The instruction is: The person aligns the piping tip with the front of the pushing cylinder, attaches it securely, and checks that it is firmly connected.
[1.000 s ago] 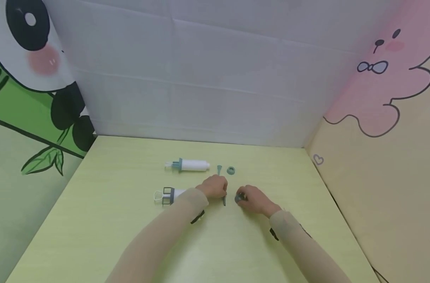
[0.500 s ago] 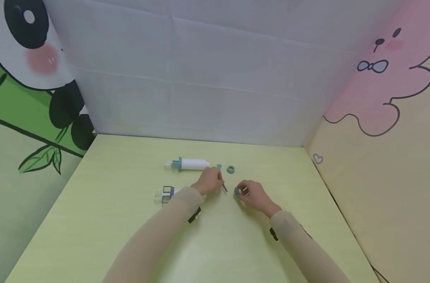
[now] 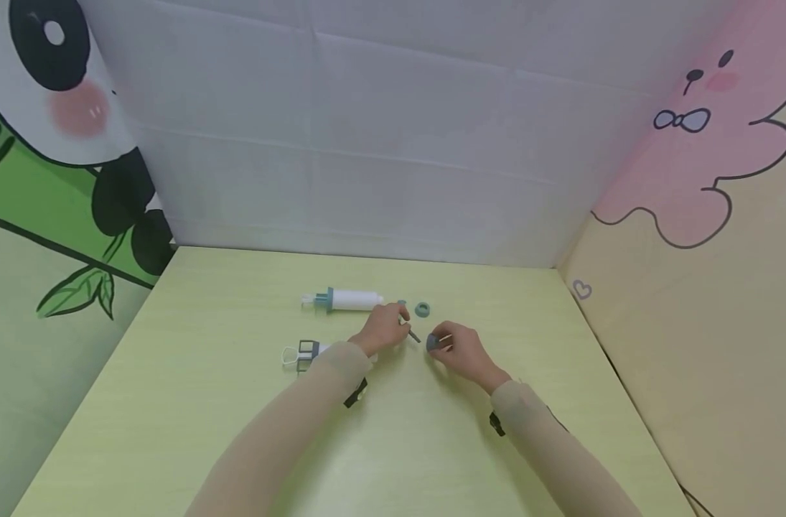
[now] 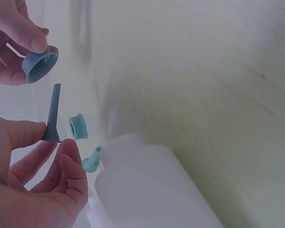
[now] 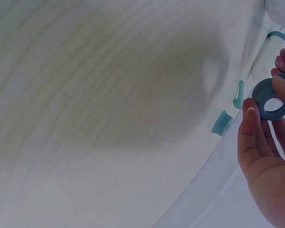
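Head: held ring [image 3: 432,342]; syringe [image 3: 315,351] partly behind left sleeve [image 3: 289,438]

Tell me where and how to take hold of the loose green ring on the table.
Probably pinch the green ring across its round outer wall, coming from the right: in the head view, the green nozzle and left hand lie to its left.

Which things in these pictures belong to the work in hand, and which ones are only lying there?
In the work:
grey-blue nozzle, pinched by the left hand
grey-blue ring, held by the right hand
grey-trimmed tube, probably, since its colour matches

Apparently just lying there, not held:
teal ring
teal nozzle
teal-trimmed tube
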A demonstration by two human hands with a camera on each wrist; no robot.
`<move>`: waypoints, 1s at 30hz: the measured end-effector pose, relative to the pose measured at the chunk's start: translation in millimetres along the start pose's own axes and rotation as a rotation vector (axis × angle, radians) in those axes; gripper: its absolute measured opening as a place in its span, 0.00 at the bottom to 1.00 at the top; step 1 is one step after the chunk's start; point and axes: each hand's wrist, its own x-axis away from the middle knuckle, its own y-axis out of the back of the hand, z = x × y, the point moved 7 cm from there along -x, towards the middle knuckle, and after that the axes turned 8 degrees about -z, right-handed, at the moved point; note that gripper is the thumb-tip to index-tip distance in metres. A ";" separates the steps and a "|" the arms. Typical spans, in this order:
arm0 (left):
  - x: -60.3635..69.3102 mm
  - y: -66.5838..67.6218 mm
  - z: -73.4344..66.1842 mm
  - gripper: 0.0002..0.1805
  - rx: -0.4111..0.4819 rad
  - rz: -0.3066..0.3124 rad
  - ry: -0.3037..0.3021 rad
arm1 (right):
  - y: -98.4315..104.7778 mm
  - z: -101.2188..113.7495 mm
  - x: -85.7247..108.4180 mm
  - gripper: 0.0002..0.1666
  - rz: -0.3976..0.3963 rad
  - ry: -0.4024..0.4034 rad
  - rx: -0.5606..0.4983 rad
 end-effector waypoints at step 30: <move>3.6 -2.8 -2.5 0.10 0.381 0.057 0.173 | 1.5 23.2 -11.1 0.14 -0.077 0.048 -0.043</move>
